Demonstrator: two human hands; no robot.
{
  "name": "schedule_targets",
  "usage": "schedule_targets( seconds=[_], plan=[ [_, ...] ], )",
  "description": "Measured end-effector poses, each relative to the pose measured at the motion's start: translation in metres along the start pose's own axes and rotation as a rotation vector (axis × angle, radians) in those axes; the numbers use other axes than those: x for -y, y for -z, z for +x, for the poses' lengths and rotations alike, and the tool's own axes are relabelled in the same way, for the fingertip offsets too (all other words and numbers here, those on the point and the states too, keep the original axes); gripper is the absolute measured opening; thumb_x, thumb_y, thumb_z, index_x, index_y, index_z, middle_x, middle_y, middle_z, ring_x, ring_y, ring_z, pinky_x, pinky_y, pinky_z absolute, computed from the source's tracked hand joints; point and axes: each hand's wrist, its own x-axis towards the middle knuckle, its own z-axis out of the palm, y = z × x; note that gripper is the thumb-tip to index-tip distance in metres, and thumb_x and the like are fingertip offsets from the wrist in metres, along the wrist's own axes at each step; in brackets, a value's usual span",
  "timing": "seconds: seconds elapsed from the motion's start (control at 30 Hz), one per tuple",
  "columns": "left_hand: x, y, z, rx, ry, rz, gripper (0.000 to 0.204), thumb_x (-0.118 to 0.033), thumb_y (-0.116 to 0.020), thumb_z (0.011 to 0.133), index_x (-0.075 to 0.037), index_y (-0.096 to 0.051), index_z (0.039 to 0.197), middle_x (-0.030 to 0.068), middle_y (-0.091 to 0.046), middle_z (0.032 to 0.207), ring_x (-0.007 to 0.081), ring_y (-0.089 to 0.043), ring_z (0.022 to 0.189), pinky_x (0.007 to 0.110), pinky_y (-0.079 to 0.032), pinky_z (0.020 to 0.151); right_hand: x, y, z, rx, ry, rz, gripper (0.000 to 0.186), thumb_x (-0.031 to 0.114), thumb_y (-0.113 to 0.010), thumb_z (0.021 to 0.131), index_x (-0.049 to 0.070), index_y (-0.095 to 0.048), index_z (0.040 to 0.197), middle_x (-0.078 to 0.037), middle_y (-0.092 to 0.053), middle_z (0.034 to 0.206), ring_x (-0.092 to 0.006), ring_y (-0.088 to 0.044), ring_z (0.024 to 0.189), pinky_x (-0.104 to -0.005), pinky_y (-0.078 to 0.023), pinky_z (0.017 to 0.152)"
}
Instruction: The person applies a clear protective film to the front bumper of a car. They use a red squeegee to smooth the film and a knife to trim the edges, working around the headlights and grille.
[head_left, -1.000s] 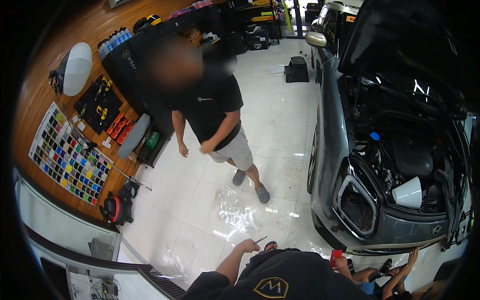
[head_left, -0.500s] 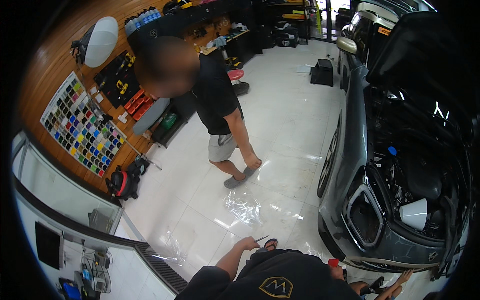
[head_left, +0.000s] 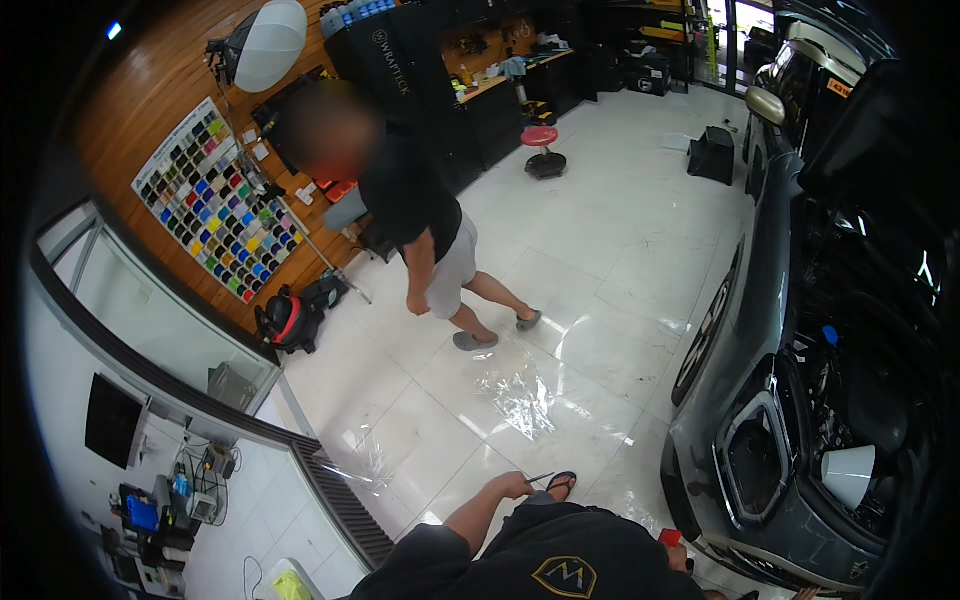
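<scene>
One hand shows clearly: the left hand (head_left: pixel 512 485), at the lower middle of the frame, is closed narrowly around a thin dark tool (head_left: pixel 540 478) whose tip points right toward a sandaled foot (head_left: pixel 562 485). The right hand is barely in view at the bottom right edge, near a small red thing (head_left: pixel 669 537), and I cannot tell whether it is wide or closed. A sheet of clear film (head_left: pixel 520 388) lies crumpled on the white tiled floor (head_left: pixel 620 230) in the middle of the frame, just above the left hand and apart from it. A grey car (head_left: pixel 740 330) with its hood up fills the right side. Another person (head_left: pixel 420 225) in a black shirt stands at upper centre, beyond the film.

Judging from this, the work is on the film with the thin tool. To do it well, keep the tool's tip angled away from the foot, flatten the film before touching it with the tip, and steady it with the free hand so it does not slide on the glossy tiles.
</scene>
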Motion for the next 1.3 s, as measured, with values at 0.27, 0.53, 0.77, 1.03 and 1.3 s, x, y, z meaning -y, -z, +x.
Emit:
schedule_targets(
  seconds=[0.27,0.53,0.77,1.03,1.3],
  plan=[
    [0.014,-0.022,-0.017,-0.009,0.039,-0.038,0.050,-0.055,-0.072,0.086,-0.007,-0.080,0.095,0.0146,-0.073,0.076,0.0312,-0.071,0.077,0.045,-0.055,0.075,0.006,-0.004,0.005,0.019,-0.145,0.158,0.006,0.011,-0.068,0.091,0.006,-0.067,0.093,-0.004,-0.067,0.079,-0.0202,-0.065,0.067,-0.0393,-0.051,0.057],
    [0.028,-0.042,-0.033,-0.003,0.020,-0.012,0.050,-0.056,-0.070,0.087,-0.008,-0.081,0.096,0.0144,-0.073,0.078,0.0307,-0.071,0.079,0.045,-0.055,0.076,-0.016,-0.003,0.019,0.053,-0.254,0.106,0.015,0.018,-0.068,0.092,0.006,-0.066,0.102,-0.008,-0.069,0.084,-0.0248,-0.068,0.070,-0.0427,-0.052,0.053],
    [0.007,-0.051,-0.037,-0.050,0.040,-0.038,0.050,-0.056,-0.070,0.087,-0.008,-0.081,0.099,0.0168,-0.075,0.083,0.0324,-0.072,0.084,0.046,-0.056,0.079,-0.033,0.009,0.028,0.076,-0.213,0.091,0.028,0.022,-0.067,0.095,0.007,-0.064,0.118,-0.013,-0.072,0.097,-0.0305,-0.073,0.076,-0.0444,-0.060,0.051],
    [-0.005,-0.056,-0.042,-0.048,0.042,-0.051,0.044,-0.050,-0.069,0.088,-0.011,-0.081,0.105,0.0190,-0.076,0.098,0.0349,-0.072,0.094,0.046,-0.055,0.085,-0.024,0.020,0.014,0.092,-0.138,0.062,0.024,0.017,-0.068,0.092,0.006,-0.066,0.113,-0.011,-0.071,0.094,-0.0270,-0.071,0.076,-0.0419,-0.057,0.056],
    [-0.006,-0.057,-0.065,-0.042,0.024,-0.022,0.040,-0.047,-0.067,0.089,-0.013,-0.082,0.104,0.0177,-0.075,0.091,0.0330,-0.071,0.086,0.045,-0.055,0.080,-0.031,0.015,0.029,0.112,-0.106,0.026,0.030,0.023,-0.069,0.096,0.007,-0.064,0.121,-0.011,-0.071,0.098,-0.0291,-0.073,0.080,-0.0428,-0.060,0.048]
  ],
)
